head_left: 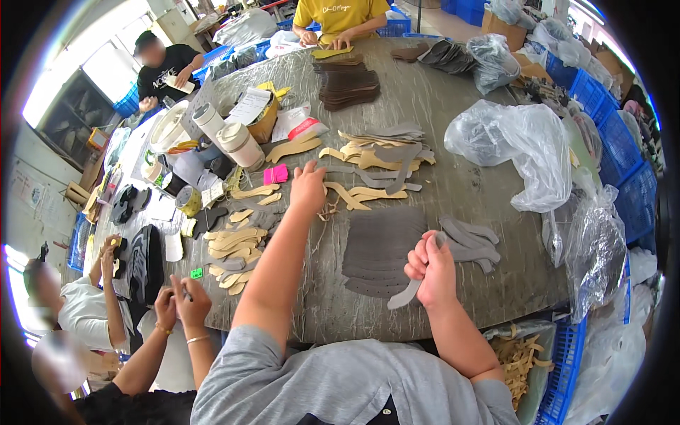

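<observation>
In my right hand (433, 275), closed in front of me, is a curved grey strip (404, 295) of sheet material; its lower end hangs below my fingers and its other end shows above my thumb. My left hand (308, 185) reaches forward over the table with fingers apart, beside a loose grey strip (341, 169). Whether the fingertips touch that strip I cannot tell. A mixed pile of tan and grey curved strips (386, 152) spreads right of this hand. Near my right hand lie a stack of dark grey perforated panels (382, 248) and a heap of grey strips (467, 241).
Tan pieces (237, 244) lie left of my forearm, near a pink bundle (276, 173) and a white lidded cup (241, 145). Plastic bags (517, 145) and blue crates (634, 202) line the right edge. Co-workers' hands (185, 304) are close on the left; another person (340, 21) works opposite.
</observation>
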`<state>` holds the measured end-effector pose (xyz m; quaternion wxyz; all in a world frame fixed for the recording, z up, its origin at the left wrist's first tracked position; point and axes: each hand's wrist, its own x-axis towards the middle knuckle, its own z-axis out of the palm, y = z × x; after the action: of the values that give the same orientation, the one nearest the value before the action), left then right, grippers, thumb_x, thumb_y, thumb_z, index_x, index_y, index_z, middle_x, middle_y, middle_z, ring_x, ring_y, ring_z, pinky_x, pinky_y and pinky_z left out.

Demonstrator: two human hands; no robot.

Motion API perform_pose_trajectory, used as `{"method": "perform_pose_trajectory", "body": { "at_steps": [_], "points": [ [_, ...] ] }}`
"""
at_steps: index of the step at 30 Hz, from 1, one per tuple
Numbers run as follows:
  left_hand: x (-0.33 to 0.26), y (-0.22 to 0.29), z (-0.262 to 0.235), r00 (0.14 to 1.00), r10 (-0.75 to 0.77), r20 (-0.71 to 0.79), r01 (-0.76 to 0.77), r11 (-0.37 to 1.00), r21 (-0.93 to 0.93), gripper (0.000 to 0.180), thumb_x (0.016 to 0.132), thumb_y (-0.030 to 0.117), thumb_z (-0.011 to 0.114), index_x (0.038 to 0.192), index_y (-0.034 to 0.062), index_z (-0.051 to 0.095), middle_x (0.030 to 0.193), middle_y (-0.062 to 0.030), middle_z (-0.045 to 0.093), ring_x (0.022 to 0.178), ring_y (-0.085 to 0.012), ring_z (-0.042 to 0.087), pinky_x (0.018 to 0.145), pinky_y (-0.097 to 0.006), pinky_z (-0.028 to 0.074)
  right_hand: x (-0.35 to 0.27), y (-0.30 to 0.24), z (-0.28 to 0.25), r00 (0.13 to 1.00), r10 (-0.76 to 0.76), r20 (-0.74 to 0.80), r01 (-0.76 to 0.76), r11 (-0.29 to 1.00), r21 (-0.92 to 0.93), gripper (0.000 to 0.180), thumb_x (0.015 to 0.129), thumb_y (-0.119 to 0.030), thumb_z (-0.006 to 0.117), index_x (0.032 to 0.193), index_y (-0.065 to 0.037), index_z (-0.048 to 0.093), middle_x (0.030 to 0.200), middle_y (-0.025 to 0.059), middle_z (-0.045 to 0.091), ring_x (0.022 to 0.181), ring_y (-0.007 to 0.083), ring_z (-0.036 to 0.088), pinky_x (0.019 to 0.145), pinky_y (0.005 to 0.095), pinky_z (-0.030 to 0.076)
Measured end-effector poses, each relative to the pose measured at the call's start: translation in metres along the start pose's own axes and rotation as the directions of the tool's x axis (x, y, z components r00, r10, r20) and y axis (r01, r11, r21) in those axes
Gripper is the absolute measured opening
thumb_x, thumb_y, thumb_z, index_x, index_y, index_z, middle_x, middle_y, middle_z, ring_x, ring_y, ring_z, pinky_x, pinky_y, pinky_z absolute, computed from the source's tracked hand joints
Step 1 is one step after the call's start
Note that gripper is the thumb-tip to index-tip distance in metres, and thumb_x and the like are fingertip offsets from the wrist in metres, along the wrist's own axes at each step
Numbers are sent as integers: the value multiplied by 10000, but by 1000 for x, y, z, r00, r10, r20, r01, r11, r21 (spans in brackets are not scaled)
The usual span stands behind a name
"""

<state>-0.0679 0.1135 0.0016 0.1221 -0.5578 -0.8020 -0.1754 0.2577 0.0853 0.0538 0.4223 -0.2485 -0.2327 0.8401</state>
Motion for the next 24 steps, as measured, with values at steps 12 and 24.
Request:
{"method": "perform_pose_trajectory", "body": {
  "at_steps": [12,24],
  "points": [
    [-34,40,-71,980,184,-72,-196,860,-471,60,821,14,609,855,36,652,909,-141,649,849,-340,635,739,-422,508,10,25,9,997,83,-5,-83,992,-92,221,1008,-221,523,1095,-19,532,666,-55,370,544,52,323,471,228,287],
    [-122,144,-109,880,280,-384,-469,642,-606,281,691,-74,726,934,43,645,859,-93,636,704,-259,637,593,-343,516,-8,33,26,998,58,-37,-59,998,-29,497,965,-370,591,1302,-19,490,761,-78,441,632,25,390,586,207,353]
  ]
}}
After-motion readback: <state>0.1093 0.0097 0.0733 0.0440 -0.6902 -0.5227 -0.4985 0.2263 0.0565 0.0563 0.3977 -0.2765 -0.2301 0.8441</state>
